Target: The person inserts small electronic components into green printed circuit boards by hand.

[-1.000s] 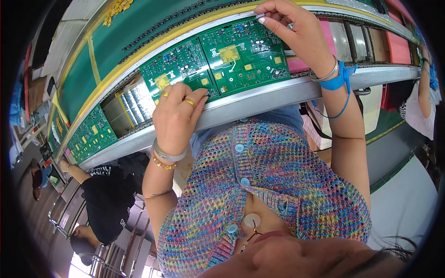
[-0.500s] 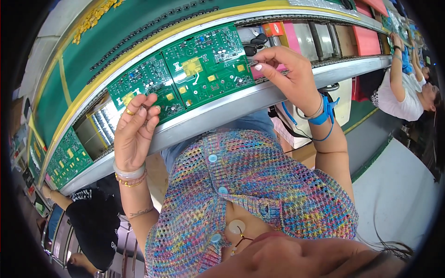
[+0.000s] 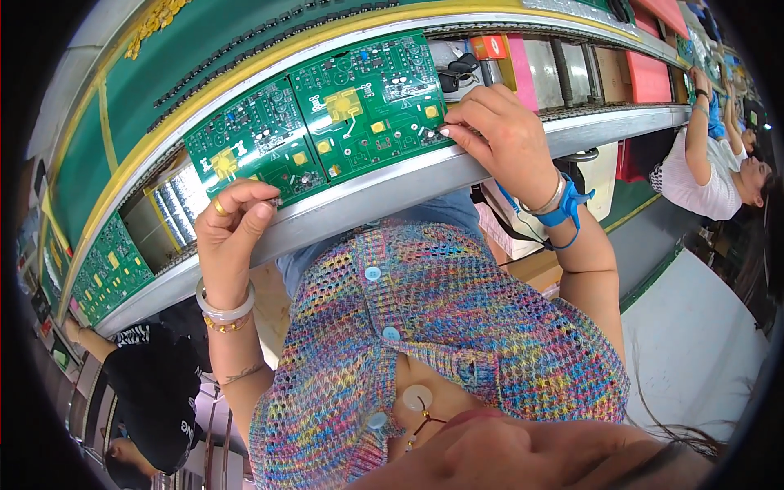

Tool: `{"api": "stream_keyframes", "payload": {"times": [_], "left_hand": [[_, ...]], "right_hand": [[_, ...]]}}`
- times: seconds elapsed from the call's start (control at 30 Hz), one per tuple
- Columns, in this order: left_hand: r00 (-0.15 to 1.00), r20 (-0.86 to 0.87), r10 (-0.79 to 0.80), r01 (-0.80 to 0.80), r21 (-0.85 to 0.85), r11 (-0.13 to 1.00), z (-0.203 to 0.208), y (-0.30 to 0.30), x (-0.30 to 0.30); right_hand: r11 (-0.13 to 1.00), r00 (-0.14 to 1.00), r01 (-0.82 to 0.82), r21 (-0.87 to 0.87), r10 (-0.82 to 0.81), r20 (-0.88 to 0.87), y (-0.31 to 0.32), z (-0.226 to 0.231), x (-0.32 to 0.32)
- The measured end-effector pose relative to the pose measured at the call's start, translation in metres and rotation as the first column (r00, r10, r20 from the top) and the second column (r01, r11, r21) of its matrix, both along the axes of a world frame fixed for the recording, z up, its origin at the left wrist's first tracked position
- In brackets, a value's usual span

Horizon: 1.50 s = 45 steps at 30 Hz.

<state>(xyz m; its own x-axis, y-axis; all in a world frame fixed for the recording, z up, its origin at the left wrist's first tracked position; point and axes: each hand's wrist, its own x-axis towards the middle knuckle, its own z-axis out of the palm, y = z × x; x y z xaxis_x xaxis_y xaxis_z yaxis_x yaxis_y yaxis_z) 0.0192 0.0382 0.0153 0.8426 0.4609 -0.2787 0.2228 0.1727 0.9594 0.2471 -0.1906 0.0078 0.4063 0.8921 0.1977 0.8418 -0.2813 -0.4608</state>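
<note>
Two joined green circuit boards lie across the conveyor rails in front of me, a left board (image 3: 253, 135) and a right board (image 3: 376, 102), both with yellow patches and small soldered parts. My left hand (image 3: 235, 229) is closed in a pinch at the near edge of the left board, beside its lower right corner. Whatever sits between those fingertips is too small to name. At the right board's right end, my right hand (image 3: 506, 143) pinches close to the near corner, its thumb and forefinger touching or almost touching the board. Its fingers hide anything held there.
A metal rail (image 3: 376, 180) runs along the near side. Black components (image 3: 269, 49) stand in rows beyond the far rail, with yellow parts (image 3: 155, 24) farther left. Keys (image 3: 459, 72) and a red-orange box (image 3: 488, 47) lie right of the boards. Co-workers sit at both sides.
My right hand has come down onto the right board's near corner. My left hand has dropped slightly, its fingertips now at the board's near edge. The boards have shifted slightly.
</note>
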Motion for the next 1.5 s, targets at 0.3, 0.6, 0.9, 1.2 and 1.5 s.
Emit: {"api": "stream_keyframes", "payload": {"times": [0.3,0.6,0.9,1.2,1.5], "left_hand": [[0.999,-0.015,-0.046,0.046,-0.005,0.999,-0.001,-0.003,-0.001],[0.996,0.084,-0.041,0.053,-0.15,0.987,-0.007,-0.02,0.009],[0.988,0.156,0.001,0.034,-0.224,0.974,-0.009,-0.024,0.002],[0.922,0.135,0.362,-0.181,-0.677,0.713,0.003,-0.002,-0.051],[0.858,0.104,0.503,-0.497,-0.078,0.864,-0.004,0.046,-0.111]], "right_hand": [[0.996,0.99,-0.075,-0.048,0.08,0.113,0.007,0.004,-0.004],[0.961,0.971,-0.124,0.249,0.169,-0.168,0.045,0.025,-0.05],[0.954,0.925,-0.191,0.23,0.253,-0.285,0.08,0.023,-0.072],[0.901,0.9,-0.432,-0.03,0.429,-0.078,0.118,0.019,-0.057],[0.779,0.775,-0.554,-0.294,0.611,0.159,0.133,0.025,-0.056]]}}
